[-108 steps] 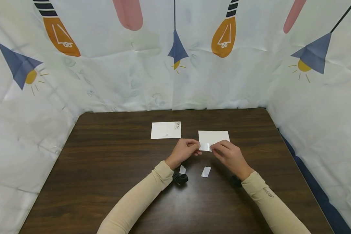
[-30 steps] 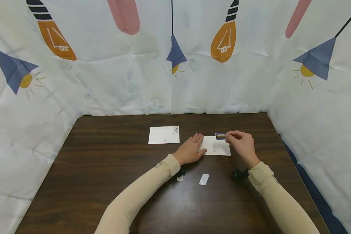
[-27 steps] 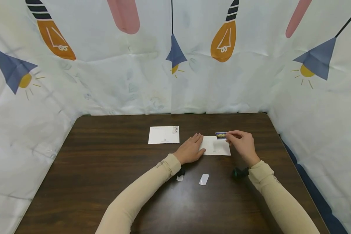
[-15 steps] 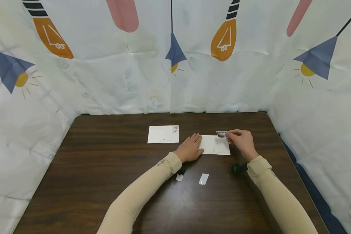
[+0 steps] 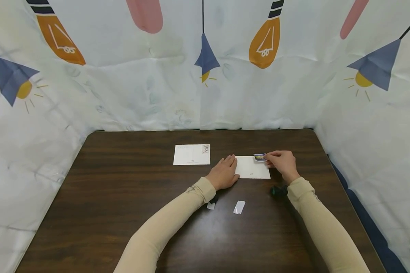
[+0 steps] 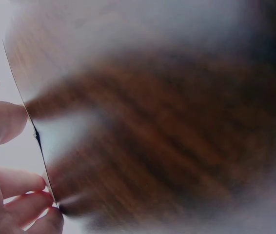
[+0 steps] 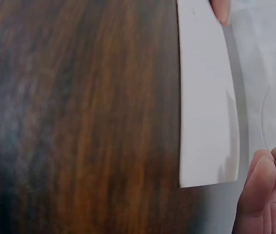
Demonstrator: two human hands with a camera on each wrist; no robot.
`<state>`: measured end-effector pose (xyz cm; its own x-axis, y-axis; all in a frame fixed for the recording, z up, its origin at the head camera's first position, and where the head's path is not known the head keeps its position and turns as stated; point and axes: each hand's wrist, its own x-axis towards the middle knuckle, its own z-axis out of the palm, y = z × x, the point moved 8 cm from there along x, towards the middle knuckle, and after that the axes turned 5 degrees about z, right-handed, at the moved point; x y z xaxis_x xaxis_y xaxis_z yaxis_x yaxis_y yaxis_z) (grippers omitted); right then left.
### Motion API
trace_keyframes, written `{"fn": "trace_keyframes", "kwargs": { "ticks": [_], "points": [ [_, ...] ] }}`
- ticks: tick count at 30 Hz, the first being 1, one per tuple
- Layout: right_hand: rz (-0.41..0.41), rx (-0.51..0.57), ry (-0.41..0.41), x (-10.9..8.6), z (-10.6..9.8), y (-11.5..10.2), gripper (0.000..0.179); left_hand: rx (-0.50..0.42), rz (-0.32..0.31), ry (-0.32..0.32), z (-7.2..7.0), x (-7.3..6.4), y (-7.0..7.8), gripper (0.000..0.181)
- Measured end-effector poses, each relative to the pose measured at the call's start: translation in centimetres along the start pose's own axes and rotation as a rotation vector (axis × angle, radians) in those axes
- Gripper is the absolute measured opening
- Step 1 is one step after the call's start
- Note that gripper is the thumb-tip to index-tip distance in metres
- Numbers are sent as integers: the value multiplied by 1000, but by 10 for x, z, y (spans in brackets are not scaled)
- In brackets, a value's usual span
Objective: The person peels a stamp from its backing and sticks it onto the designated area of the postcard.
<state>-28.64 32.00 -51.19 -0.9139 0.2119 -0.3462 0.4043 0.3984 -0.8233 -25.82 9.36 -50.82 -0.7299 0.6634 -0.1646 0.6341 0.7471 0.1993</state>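
A white postcard point(image 5: 253, 170) lies on the table, with faint small print near its lower edge. My left hand point(image 5: 223, 174) rests on its left end, fingers stretched out and thumb near the bottom edge. With thumb and fingertips my right hand point(image 5: 283, 165) pinches the right end of a small colourful postage stamp point(image 5: 259, 157). The stamp overlaps the postcard's upper right corner in the head view. In the right wrist view the stamp point(image 7: 263, 114) shows as a thin curved edge, raised above the postcard point(image 7: 206, 107); its picture face is hidden there.
Another white postcard point(image 5: 188, 155), with a stamp in its upper right corner, lies to the left. Two white paper scraps, one point(image 5: 239, 207) before the postcard and one point(image 5: 210, 206) partly behind the left wrist, lie nearer. Patterned white cloth point(image 5: 177, 94) hangs behind the table point(image 5: 89, 212).
Earlier both hands held a small pale piece in front of the postcard. Since then my left hand has settled on the postcard; the pinched stamp has shifted slightly at the upper right corner.
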Motion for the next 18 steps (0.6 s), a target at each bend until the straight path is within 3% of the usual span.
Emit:
{"fn": "trace_keyframes", "kwargs": {
  "ticks": [18],
  "points": [
    [47, -109, 1, 3, -1, 5, 36, 63, -9, -5, -1, 0, 3, 66]
  ]
}}
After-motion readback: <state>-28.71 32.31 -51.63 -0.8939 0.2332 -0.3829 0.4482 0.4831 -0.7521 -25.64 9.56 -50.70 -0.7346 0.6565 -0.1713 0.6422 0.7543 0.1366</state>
